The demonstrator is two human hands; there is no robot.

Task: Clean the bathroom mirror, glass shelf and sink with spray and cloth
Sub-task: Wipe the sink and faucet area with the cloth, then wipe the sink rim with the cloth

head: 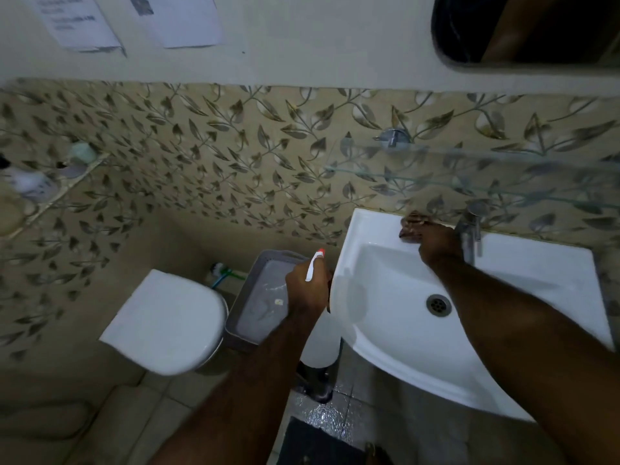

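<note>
The white sink (pixel 379 333) is mounted on the leaf-patterned tiled wall, with a chrome tap (pixel 472 231) at its back. My right hand (pixel 431 238) lies palm-down on the sink's back rim, just left of the tap. No cloth shows clearly under it. My left hand (pixel 307 288) hangs left of the sink, closed around the neck of a white spray bottle (pixel 321 347) with a red nozzle tip. The glass shelf (pixel 469 167) runs above the sink. A corner of the dark mirror (pixel 523 28) shows at the top right.
A toilet with its white lid down (pixel 167 323) stands to the left. Between it and the sink is a grey lined bin (pixel 265 297), with a toilet brush (pixel 223 270) behind. A corner ledge (pixel 50 186) holds soaps. The floor (pixel 322 417) looks wet beside a dark mat (pixel 318 444).
</note>
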